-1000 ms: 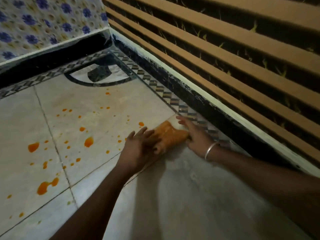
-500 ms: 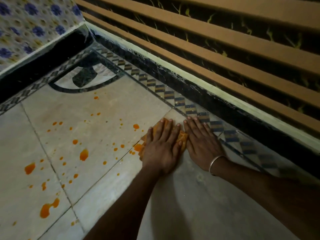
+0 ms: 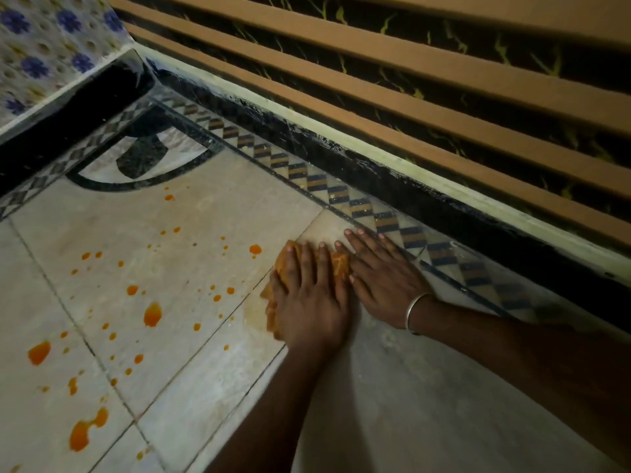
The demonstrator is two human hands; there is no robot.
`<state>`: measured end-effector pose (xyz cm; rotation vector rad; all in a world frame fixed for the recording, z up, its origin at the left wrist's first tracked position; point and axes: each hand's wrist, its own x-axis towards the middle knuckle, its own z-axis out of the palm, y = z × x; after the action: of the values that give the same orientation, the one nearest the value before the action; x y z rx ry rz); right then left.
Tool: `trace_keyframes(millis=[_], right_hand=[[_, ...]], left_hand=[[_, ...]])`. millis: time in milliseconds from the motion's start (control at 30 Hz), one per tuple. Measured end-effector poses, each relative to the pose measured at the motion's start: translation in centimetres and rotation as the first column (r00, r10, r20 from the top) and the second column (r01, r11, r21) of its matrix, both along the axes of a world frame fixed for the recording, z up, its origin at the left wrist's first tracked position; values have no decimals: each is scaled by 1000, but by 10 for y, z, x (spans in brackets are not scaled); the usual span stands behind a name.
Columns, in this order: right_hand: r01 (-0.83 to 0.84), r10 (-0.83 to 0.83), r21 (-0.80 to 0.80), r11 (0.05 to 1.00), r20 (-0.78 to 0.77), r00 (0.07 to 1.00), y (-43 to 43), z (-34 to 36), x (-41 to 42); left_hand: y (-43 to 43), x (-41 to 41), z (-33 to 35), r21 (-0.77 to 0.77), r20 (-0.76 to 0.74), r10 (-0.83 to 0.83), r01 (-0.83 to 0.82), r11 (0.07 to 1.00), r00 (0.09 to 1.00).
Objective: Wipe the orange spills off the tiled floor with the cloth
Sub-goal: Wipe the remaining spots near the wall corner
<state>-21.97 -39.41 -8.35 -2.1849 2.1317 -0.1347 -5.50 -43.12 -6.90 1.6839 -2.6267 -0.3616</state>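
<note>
Pressing the cloth (image 3: 339, 264) flat under straight fingers, the left hand (image 3: 309, 302) has slid it left over the nearest drops, leaving a faint smear (image 3: 254, 314). The right hand (image 3: 382, 278) lies flat, holding nothing, on the tiled floor (image 3: 205, 370) alongside; most orange spills (image 3: 152, 314) remain.

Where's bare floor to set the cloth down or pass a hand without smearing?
Bare: the grey floor nearer the person than the left hand and right hand, and the tile corner between their fingertips and the patterned border. Crowded: left of the cloth, orange spills dot the floor.
</note>
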Motion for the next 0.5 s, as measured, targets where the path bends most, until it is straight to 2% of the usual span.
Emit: trace_keyframes(millis=[67, 133, 233, 333, 400, 500], right_hand=[[6, -6, 11, 1000, -16, 1000, 0, 0, -1], [-2, 3, 19, 1000, -21, 1000, 1, 0, -2], [-4, 4, 12, 1000, -8, 1000, 2, 0, -4], [5, -5, -1, 1000, -6, 1000, 2, -3, -2], [15, -15, -4, 1000, -3, 1000, 2, -3, -1], [10, -10, -5, 1000, -28, 1000, 2, -4, 0]], left_hand=[[-25, -4, -1, -21, -7, -98, 98, 995, 995], [-48, 6, -1, -35, -12, -126, 126, 991, 992], [-58, 31, -2, -28, -20, -4, 3, 1000, 1000], [-16, 45, -1, -17, -9, 185, -185, 983, 983], [24, 35, -1, -3, 0, 197, -197, 980, 980], [37, 13, -7, -3, -28, 106, -106, 994, 994]])
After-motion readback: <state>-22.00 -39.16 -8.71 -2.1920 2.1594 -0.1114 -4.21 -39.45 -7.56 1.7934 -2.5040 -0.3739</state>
